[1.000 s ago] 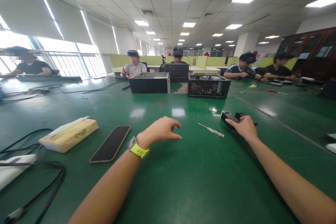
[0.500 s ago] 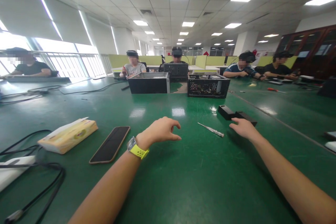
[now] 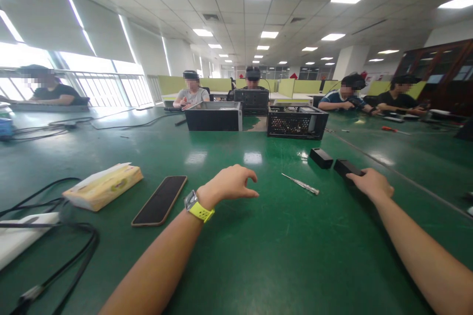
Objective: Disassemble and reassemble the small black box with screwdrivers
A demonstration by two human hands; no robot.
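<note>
My left hand hovers over the green table, thumb and fingers apart, with nothing between them; a yellow-strapped watch is on that wrist. At the right, my right hand grips the near end of a black rectangular box, thumb on its near side, the other fingers partly hidden. Just left of it lies a second, similar black box. Between my hands rests a slim screwdriver with a clear handle. A phone lies face up to the left of my left hand.
A yellow tissue pack, a white power strip and black cables are on the left. Farther back stand open computer cases. An orange-handled screwdriver lies far right. Several people sit around the table.
My right hand has moved right and closed on the near end of the right-hand black box. My left hand keeps its pose. The view has shifted slightly.
</note>
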